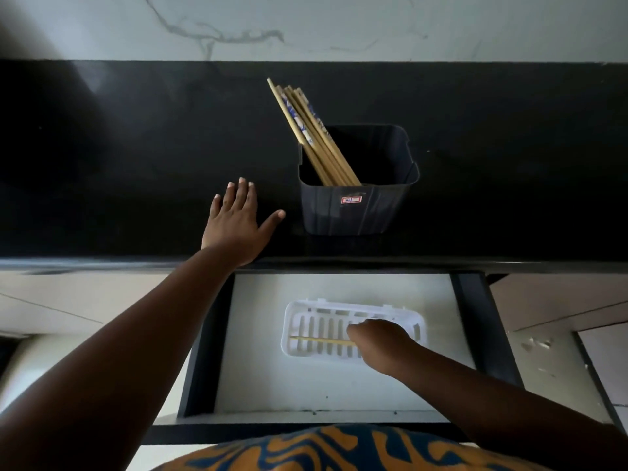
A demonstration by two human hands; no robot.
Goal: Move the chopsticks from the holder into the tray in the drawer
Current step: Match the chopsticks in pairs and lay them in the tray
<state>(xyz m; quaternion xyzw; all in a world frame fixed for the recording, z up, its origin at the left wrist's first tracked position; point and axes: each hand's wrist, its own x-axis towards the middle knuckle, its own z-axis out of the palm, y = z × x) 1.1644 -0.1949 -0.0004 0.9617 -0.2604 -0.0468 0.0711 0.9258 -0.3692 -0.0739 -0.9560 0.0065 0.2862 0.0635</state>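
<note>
A dark square holder [360, 209] stands on the black countertop [119, 158]. Several wooden chopsticks [307, 130] lean out of it toward the upper left. Below, an open drawer [472, 321] holds a white slotted tray [306, 321]. A single chopstick [323, 340] lies across the tray, and my right hand [377, 341] holds its right end with curled fingers. My left hand [238, 222] rests flat on the countertop to the left of the holder, fingers spread and apart from it.
A white marbled wall [306, 25] backs the countertop. The drawer has a white floor and dark side walls. Pale cabinet fronts flank it. A patterned orange and blue garment [339, 450] fills the bottom edge.
</note>
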